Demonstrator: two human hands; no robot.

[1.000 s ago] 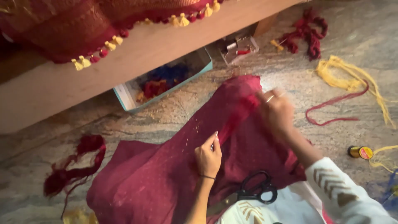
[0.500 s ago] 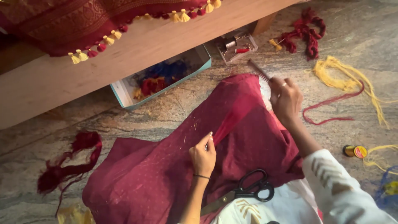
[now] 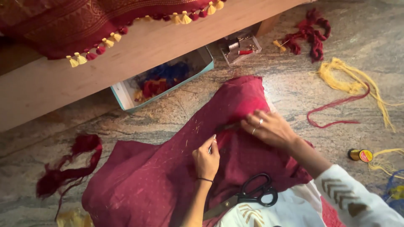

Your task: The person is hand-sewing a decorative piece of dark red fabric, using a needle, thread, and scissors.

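The left hand (image 3: 206,159) is pinching a thin needle-like tool (image 3: 211,143) between closed fingertips, its long axis standing nearly upright in the view with the tip pointing away from the person, toward the right hand (image 3: 269,128). That right hand is lying palm-down with fingers pressing on the maroon cloth (image 3: 168,176), which is spreading over the stone floor (image 3: 168,117) with its length running from lower left to upper right. Black-handled scissors (image 3: 252,194) are resting on the cloth by the person's lap, blades pointing lower left.
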